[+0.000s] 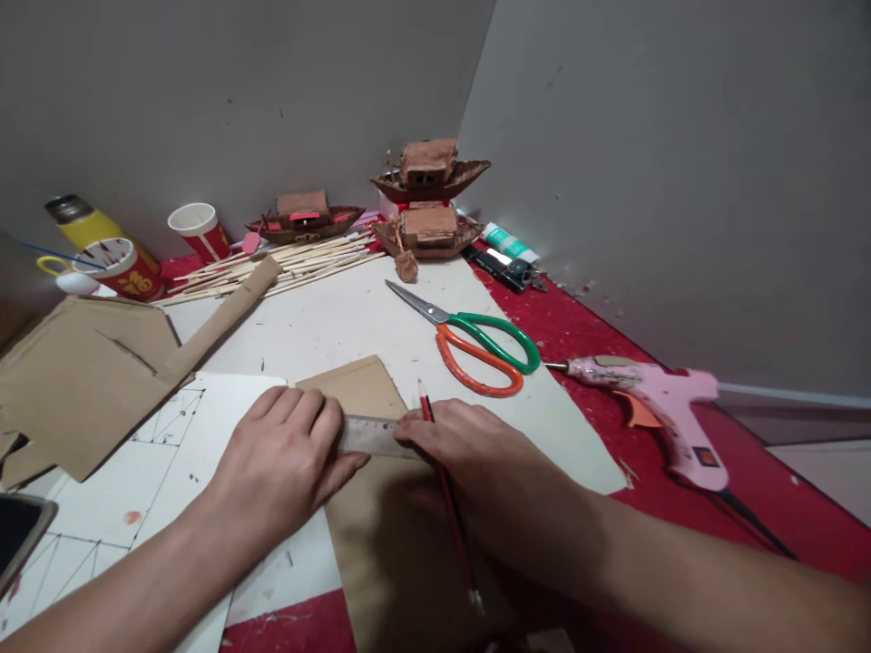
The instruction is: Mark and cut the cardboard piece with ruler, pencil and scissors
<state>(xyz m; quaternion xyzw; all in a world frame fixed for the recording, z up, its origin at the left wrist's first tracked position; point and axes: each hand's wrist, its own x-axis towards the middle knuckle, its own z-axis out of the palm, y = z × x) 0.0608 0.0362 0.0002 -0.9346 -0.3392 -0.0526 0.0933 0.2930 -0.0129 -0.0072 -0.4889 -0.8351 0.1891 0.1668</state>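
Observation:
A clear ruler (371, 435) lies across a strip of brown cardboard (360, 385). My left hand (289, 449) is closed on the ruler's left part, its fingers curled over the edge and the thumb on the cardboard. At the ruler's right end, my right hand (469, 453) has its fingertips on the ruler. It also holds a red and black pencil (450, 508), tip pointing away from me and eraser end toward me. The right hand's lower fingers are in shadow. Scissors (449, 322) with green and orange handles lie open beyond the hands.
A pink glue gun (670, 413) lies at right on the red tabletop (585, 326). Cardboard pieces (88, 381) and a drawn plan (170, 435) are at left, with a dark device (24, 535). Behind are wooden sticks (319, 258), cups (204, 231), a yellow bottle (88, 222) and model boats (432, 231).

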